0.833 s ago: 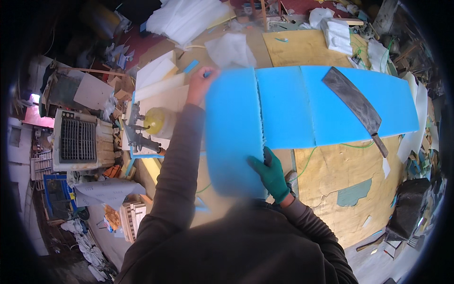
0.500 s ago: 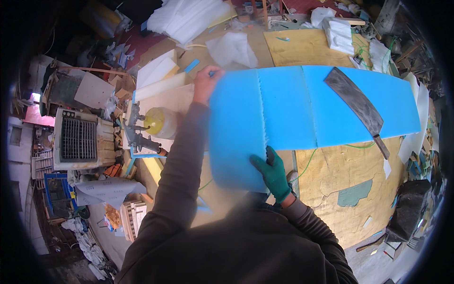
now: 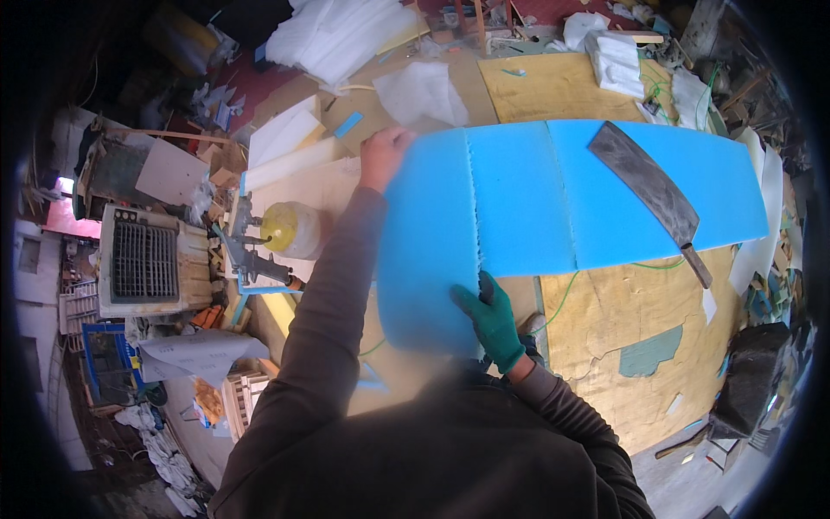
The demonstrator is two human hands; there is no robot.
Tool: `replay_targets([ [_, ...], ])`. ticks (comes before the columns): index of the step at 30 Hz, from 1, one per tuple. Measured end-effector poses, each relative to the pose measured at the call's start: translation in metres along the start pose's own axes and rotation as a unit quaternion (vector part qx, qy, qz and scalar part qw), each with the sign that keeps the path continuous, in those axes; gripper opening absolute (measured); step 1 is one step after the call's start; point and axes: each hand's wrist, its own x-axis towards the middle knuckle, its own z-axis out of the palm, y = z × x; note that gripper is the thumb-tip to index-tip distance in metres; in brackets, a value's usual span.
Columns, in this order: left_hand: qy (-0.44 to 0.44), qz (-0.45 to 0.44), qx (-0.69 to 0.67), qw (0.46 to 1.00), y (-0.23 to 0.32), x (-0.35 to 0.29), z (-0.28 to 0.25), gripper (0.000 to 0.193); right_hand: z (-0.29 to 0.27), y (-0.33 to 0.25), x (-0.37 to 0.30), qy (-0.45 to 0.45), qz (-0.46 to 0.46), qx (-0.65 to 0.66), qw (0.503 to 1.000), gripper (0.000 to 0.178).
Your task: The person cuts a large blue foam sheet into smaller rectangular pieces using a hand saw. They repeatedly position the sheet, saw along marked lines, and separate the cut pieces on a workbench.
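A long blue foam sheet (image 3: 527,203) lies across the workbench, with a ragged tear line running through it near its left end. My left hand (image 3: 383,156), bare, grips the far edge of the left piece. My right hand (image 3: 490,317), in a green glove, grips the near edge at the tear line. The left piece bends up toward me. A large dark cleaver-like blade (image 3: 650,192) rests on the right part of the sheet.
A spray gun with a yellow cup (image 3: 270,242) stands left of the sheet. White foam pieces (image 3: 341,35) are piled at the back. A brown board (image 3: 631,329) covers the bench under the sheet. A grilled appliance (image 3: 143,259) sits on the left.
The left piece of the sheet has lifted a little and shifted slightly right along the tear line, both hands moving with it. The blade has not moved.
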Motion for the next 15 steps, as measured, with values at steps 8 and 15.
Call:
replay_targets([
  [8,-0.005,0.123,0.173,0.977,0.014,-0.002,0.001,0.036,-0.001,-0.022,0.001,0.003,0.111,0.085,0.990,0.034],
  [15,-0.011,0.137,0.262,0.955,0.034,-0.018,0.026,0.040,-0.002,-0.002,-0.001,0.001,0.110,0.134,0.985,0.035],
])
